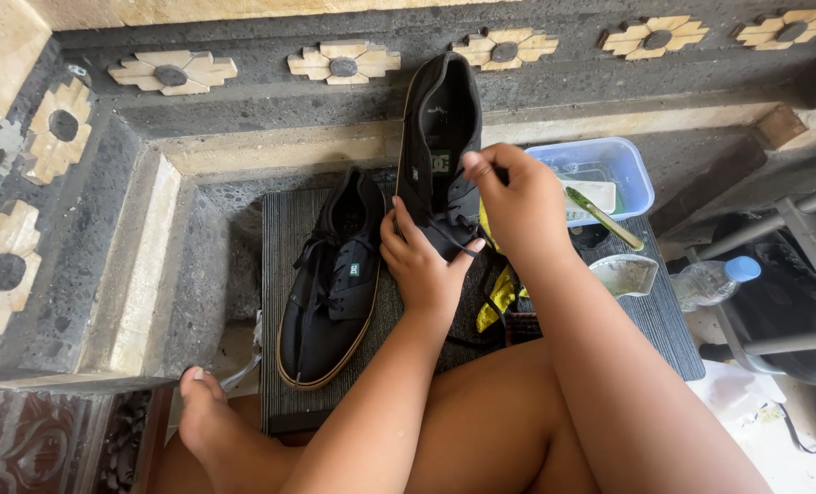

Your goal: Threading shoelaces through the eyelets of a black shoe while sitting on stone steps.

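Left hand [419, 261] is closed on the light, soft shoe [440, 146]; a lace [463, 245] is pinched by the right hand [517, 201]. Firm sole is best gripped.

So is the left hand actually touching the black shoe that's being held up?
Touching. The head view shows the left hand pressed against the side of the upright black shoe, thumb across its laces, while the right hand pinches a lace.

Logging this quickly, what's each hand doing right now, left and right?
Left hand: fingers on the upright black shoe, holding its lower end.
Right hand: fingers pinching that shoe's black lace.
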